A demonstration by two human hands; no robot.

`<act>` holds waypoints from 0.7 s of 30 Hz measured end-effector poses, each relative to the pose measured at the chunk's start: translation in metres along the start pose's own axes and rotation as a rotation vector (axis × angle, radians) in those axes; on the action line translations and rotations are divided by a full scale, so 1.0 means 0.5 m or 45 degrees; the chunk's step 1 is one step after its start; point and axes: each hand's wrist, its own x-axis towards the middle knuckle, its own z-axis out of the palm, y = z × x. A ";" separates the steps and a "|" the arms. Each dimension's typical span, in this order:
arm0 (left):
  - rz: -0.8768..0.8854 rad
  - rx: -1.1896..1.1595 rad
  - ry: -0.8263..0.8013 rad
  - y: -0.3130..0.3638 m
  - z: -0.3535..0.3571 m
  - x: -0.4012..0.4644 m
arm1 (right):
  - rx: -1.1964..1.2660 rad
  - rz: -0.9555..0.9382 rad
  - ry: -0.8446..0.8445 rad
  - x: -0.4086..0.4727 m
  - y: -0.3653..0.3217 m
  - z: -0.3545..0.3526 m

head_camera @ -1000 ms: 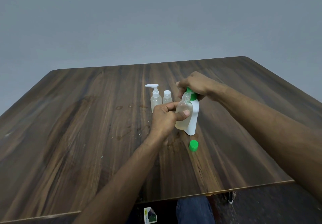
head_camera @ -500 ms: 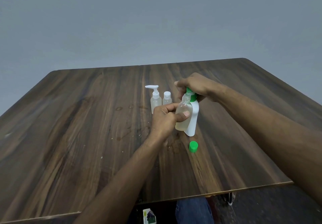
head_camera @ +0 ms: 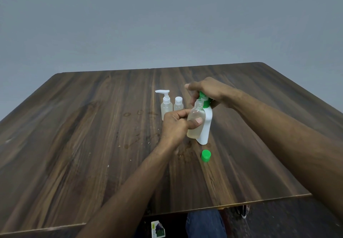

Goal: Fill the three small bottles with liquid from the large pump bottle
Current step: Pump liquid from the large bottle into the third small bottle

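Head cam view, the only angle here: the left hand [head_camera: 174,124] has its fingers and thumb curled round a small clear bottle [head_camera: 195,121], cap off, lifted off the table [head_camera: 83,145] and pressed up against the big white pump bottle [head_camera: 206,126]. That small one has pale yellowish liquid in the lower part, with the upper part looking clear. Its open neck sits right under the green pump head [head_camera: 203,100]. The right hand [head_camera: 207,91] is on top of that pump, fingers curled down over it.

The big bottle stands upright mid-table. Just behind and to the left are two more small clear bottles: one with a white pump top [head_camera: 165,108], one with a white flip cap [head_camera: 178,104], both showing pale liquid inside. A loose green cap [head_camera: 206,155] lies on the table just in front of the big bottle.
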 end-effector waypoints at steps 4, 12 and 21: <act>0.001 0.003 0.007 0.000 -0.001 0.000 | -0.080 -0.044 0.071 0.005 0.007 0.009; 0.004 0.023 0.008 0.002 0.000 0.000 | -0.013 -0.034 0.031 -0.003 0.003 0.004; 0.001 0.012 0.002 0.001 0.001 0.002 | -0.116 -0.050 0.073 0.003 0.006 0.009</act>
